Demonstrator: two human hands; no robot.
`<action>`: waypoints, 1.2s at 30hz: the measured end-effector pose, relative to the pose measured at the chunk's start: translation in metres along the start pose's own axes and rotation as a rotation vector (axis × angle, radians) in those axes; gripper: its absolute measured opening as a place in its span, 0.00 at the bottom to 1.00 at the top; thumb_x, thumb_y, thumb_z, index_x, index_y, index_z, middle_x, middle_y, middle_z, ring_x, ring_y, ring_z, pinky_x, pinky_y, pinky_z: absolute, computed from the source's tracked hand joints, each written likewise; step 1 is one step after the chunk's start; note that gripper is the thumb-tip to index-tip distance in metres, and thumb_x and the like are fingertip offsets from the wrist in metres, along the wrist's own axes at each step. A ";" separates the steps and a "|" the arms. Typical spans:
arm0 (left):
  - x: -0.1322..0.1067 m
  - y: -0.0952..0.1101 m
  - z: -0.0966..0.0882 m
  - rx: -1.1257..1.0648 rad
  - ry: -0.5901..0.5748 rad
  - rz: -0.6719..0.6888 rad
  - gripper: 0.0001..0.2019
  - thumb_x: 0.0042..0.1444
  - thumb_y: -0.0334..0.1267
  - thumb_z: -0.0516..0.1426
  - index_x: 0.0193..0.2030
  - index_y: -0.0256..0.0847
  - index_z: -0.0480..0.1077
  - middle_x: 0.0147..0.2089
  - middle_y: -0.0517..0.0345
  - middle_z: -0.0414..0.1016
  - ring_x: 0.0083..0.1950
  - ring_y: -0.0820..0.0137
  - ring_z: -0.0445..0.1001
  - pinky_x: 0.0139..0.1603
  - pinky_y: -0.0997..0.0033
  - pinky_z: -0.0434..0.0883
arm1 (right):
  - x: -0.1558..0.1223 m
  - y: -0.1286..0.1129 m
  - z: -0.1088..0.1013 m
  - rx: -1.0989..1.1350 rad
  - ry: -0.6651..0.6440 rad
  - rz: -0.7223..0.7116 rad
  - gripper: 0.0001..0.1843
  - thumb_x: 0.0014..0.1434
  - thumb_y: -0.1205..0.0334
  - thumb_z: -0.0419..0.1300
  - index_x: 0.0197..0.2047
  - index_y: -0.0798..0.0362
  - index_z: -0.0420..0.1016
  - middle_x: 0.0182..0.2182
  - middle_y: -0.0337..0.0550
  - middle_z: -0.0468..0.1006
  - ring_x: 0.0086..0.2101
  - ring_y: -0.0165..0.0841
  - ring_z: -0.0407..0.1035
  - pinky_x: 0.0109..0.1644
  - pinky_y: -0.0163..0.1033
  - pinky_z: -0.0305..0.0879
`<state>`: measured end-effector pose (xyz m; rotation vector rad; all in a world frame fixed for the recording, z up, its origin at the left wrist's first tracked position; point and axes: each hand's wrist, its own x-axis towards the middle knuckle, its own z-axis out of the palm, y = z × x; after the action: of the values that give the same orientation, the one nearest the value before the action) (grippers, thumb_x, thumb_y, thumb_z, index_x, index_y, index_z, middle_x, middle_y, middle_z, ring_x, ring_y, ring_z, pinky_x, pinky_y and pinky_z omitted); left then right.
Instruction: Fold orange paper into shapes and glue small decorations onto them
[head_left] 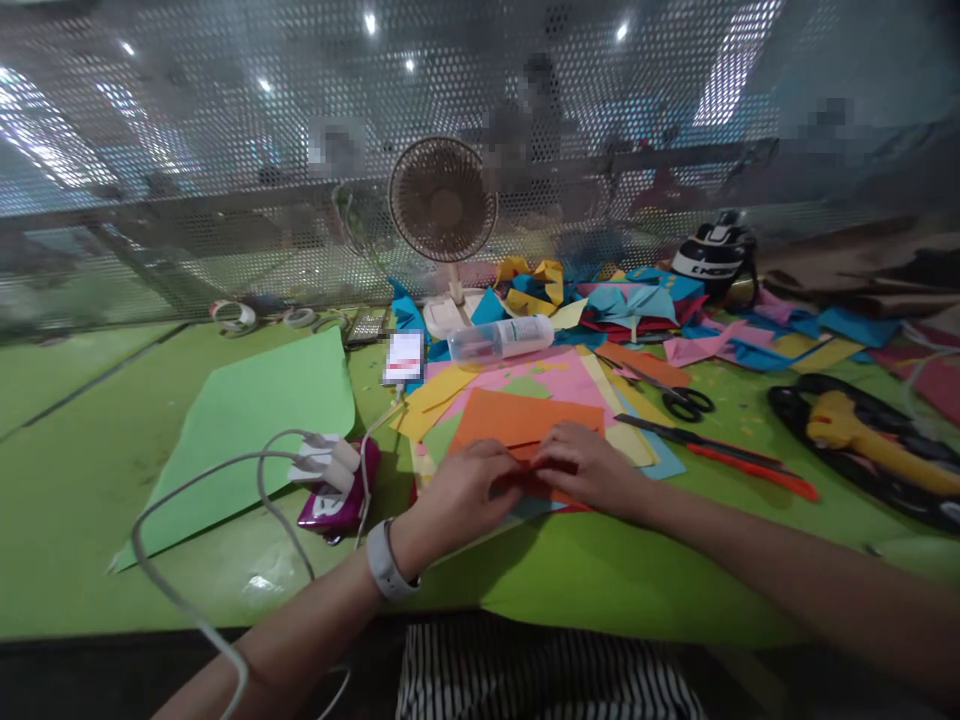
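An orange sheet of paper point(504, 415) lies on a stack of coloured sheets in front of me, with a fold line running across it. Both hands are at its near part. My left hand point(472, 487), with a pale watch band point(388, 562) on the wrist, has its fingers curled onto the paper. Opposite it, my right hand point(581, 468) pinches the same sheet, thumb and fingertips close to the left ones. Fingers partly cover the paper between the hands. Pink paper point(551, 372) and yellow paper point(442, 395) show from under the orange sheet.
Right of the stack lie a red-handled cutter point(750, 465), black scissors point(682, 400) and a yellow glue gun point(847, 425) on a black tray. A clear bottle point(502, 338) and a fan point(444, 205) stand behind. Chargers point(330, 465) with cables and green paper point(262, 420) are left.
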<state>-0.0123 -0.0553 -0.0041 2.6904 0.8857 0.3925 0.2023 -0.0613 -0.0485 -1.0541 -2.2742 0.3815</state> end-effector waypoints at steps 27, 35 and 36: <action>0.014 -0.002 0.018 0.053 0.114 -0.178 0.09 0.56 0.27 0.53 0.38 0.40 0.72 0.37 0.54 0.73 0.40 0.66 0.70 0.40 0.68 0.66 | -0.004 -0.005 -0.007 0.022 0.017 0.006 0.11 0.54 0.65 0.61 0.43 0.53 0.77 0.38 0.47 0.75 0.40 0.36 0.68 0.45 0.42 0.65; 0.007 0.002 0.011 0.178 0.052 -0.059 0.08 0.56 0.31 0.55 0.41 0.41 0.73 0.37 0.54 0.74 0.40 0.64 0.71 0.41 0.65 0.66 | -0.004 -0.005 -0.007 -0.044 0.006 -0.029 0.09 0.57 0.68 0.58 0.40 0.53 0.79 0.35 0.46 0.75 0.38 0.35 0.67 0.42 0.39 0.64; 0.006 0.002 0.011 0.185 0.051 -0.055 0.09 0.56 0.30 0.56 0.43 0.41 0.73 0.38 0.54 0.74 0.41 0.64 0.72 0.42 0.65 0.66 | -0.003 -0.005 -0.007 -0.049 0.002 -0.030 0.10 0.57 0.68 0.58 0.41 0.53 0.78 0.35 0.46 0.75 0.38 0.35 0.67 0.42 0.39 0.64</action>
<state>-0.0029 -0.0553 -0.0126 2.8263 1.0560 0.3866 0.2054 -0.0670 -0.0421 -1.0426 -2.3056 0.3145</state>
